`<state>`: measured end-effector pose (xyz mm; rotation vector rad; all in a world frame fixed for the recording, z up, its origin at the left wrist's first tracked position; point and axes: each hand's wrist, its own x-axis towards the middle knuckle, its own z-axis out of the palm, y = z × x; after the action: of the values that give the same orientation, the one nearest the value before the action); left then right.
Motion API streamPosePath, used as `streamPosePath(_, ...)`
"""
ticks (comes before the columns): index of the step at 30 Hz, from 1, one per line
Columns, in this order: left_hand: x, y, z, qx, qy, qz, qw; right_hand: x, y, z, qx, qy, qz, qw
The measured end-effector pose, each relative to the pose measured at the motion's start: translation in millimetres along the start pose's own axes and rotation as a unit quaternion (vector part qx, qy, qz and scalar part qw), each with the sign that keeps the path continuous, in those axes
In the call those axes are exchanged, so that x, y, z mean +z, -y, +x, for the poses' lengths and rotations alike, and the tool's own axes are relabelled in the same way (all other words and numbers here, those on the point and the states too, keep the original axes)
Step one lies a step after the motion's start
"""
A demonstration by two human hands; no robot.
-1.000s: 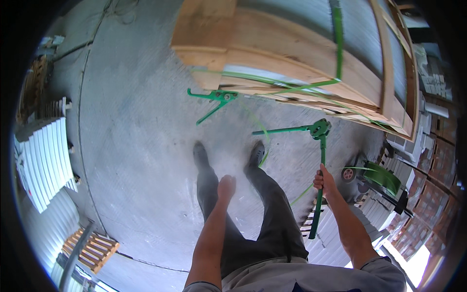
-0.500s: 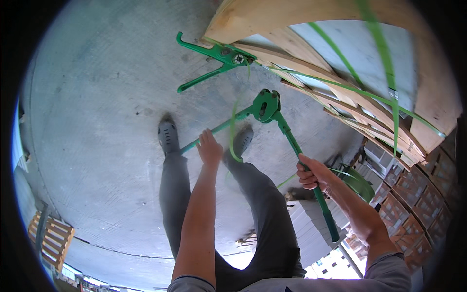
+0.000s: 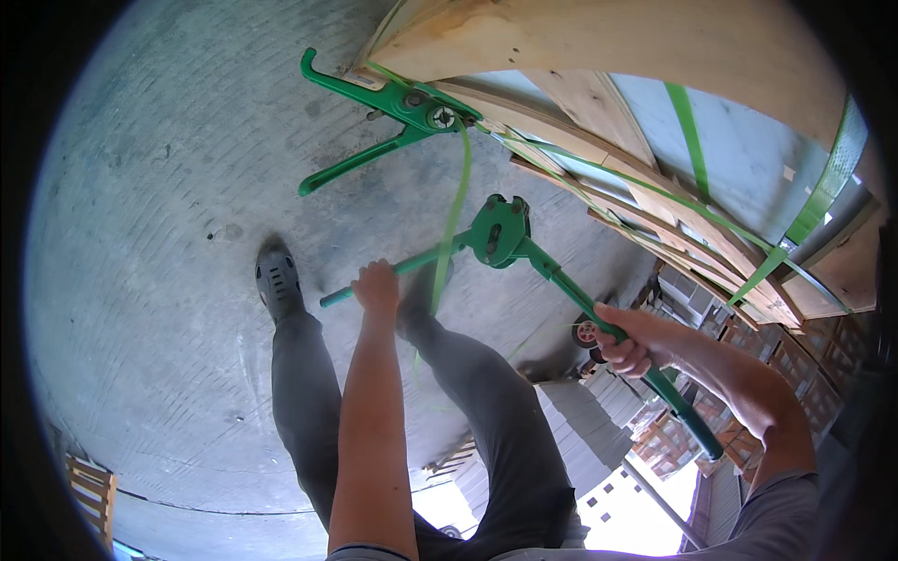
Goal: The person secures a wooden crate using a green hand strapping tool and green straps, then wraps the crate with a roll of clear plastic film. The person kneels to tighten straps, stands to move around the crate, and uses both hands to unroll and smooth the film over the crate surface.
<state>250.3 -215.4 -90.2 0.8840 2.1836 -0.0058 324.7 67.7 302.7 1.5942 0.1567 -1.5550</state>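
Long-handled green tool (image 3: 499, 234): held in front of the legs above the floor (image 3: 187, 187), its head toward the crate and its two handles spread wide.
Left hand (image 3: 378, 287): fingers curled around the left handle, near its end.
Right hand (image 3: 630, 340): fingers wrapped firmly around the right handle, much of the grip sticking out below them.
Good handling: keeping both fists far out on the handles should give better leverage; the right one could probably slide nearer its end. The head seems best kept level and square.
Loose green strap (image 3: 456, 210): hangs across the left handle; better eased aside so it doesn't snag.
Second green tool (image 3: 412, 107): at the crate's lower edge, strap at its round knob, no hand touching it; best not knocked.
Wooden crate (image 3: 599, 42): open boards, with a pale flat panel (image 3: 748, 164) showing between them, green straps outside.
Stacked brown crates (image 3: 769, 365): in the background; contents too small to tell.
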Motion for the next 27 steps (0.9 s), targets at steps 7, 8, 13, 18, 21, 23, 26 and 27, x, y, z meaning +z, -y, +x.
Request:
streamPosePath(7,-6.7,-17.0,21.2,-0.076,0.052,-0.083,0.992,26.3,59.8,-19.8,-0.081,-0.064,-0.03,0.994)
streamPosePath(8,-9.1,-19.4,27.8,-0.075,0.058,-0.106,0.99,29.7,64.8,-22.8,-0.098,-0.058,-0.037,0.993)
streamPosePath(13,-16.9,-28.5,40.7,-0.087,0.097,-0.149,0.98,34.7,79.7,-31.6,-0.078,-0.094,-0.025,0.992)
streamPosePath(18,-4.5,-29.4,49.6,-0.045,0.12,-0.177,0.976,22.2,91.8,-28.4,-0.067,-0.091,-0.015,0.993)
streamPosePath(21,-15.1,3.7,69.6,-0.018,0.164,-0.424,0.89,17.6,94.9,-27.1,-0.06,-0.072,0.0,0.996)
streamPosePath(23,-41.4,33.5,81.1,-0.173,0.14,-0.733,0.643,17.6,96.2,-27.3,-0.058,-0.062,-0.001,0.996)
streamPosePath(26,-103.7,56.2,107.4,-0.25,-0.024,-0.868,0.429,20.7,99.4,-28.2,-0.073,-0.073,-0.027,0.994)
streamPosePath(27,-126.0,60.7,110.8,-0.207,-0.052,-0.915,0.341,22.1,100.8,-28.6,-0.065,-0.079,-0.021,0.995)
